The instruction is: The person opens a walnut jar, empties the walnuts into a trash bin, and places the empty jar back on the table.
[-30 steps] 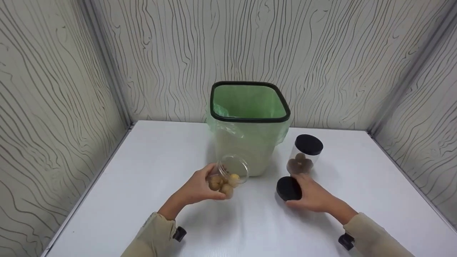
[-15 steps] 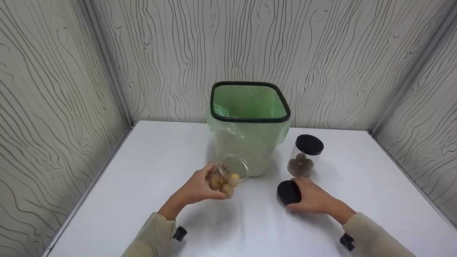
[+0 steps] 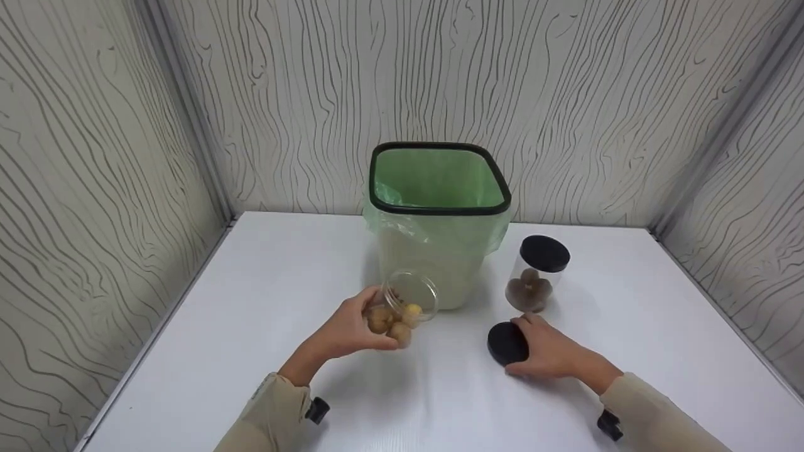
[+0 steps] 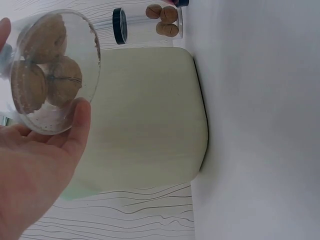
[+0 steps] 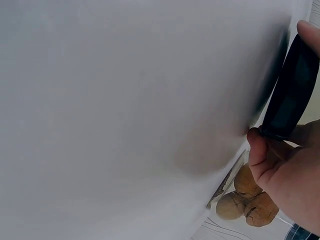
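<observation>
My left hand [image 3: 352, 326] grips a clear plastic jar [image 3: 411, 290], tilted with its uncapped mouth up and to the right. Several walnuts [image 4: 65, 80] lie at the jar's bottom, and one spot among them looks yellow in the head view. On the right, my right hand [image 3: 553, 348] pinches a black lid [image 3: 507, 344] by its edge, low over the white table; whether the lid touches the surface I cannot tell. Just beyond that hand stands a second clear jar [image 3: 556, 282], capped with a black lid [image 3: 544, 253] and holding several walnuts [image 5: 250, 200].
Behind the hands stands a pale bin [image 3: 433, 263] with a black rim and a green bag liner [image 3: 433, 176]. The white table [image 3: 282, 263] meets patterned walls [image 3: 301, 94] at the back and sides.
My right hand has brought the black lid slightly toward me, away from the capped jar. The left hand and its jar have stayed almost still.
</observation>
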The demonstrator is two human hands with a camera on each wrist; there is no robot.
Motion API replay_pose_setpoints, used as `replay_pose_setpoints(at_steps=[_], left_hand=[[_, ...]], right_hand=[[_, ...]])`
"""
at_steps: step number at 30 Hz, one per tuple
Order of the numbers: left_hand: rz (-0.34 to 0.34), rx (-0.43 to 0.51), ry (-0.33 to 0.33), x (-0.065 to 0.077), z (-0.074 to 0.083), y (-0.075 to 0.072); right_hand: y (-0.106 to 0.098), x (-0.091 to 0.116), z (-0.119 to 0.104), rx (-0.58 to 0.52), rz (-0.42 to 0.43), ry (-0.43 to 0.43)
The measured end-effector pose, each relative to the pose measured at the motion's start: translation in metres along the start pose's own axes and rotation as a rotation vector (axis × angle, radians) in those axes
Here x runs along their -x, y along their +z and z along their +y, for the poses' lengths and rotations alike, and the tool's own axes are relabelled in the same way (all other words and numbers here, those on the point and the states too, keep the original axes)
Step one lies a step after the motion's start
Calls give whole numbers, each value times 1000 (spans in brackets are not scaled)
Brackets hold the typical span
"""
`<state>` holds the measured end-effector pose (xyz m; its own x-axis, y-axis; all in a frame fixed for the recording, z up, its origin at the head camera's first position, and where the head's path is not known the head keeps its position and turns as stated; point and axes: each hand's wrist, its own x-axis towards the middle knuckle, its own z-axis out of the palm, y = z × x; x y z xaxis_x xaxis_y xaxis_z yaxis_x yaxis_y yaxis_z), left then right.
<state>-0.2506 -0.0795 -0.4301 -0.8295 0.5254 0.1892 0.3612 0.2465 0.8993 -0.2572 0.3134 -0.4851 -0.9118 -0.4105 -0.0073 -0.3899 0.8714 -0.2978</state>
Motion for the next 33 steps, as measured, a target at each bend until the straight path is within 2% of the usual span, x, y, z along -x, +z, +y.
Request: replay_pose_setpoints(at_steps=[5, 12, 19, 26, 33], left_hand=[[7, -8, -5, -1, 0, 0], [13, -24, -29, -1, 2, 0], [9, -24, -18, -2, 2, -1], [19, 21, -1, -3, 5, -5], [67, 19, -28, -1, 20, -14]], right_hand=[[1, 0, 0, 25, 22, -26], [1, -2, 0, 19, 2, -1], [2, -2, 1, 17, -7, 27], [0, 3, 0, 8, 13, 1], [-15, 6, -9, -6, 71, -11]])
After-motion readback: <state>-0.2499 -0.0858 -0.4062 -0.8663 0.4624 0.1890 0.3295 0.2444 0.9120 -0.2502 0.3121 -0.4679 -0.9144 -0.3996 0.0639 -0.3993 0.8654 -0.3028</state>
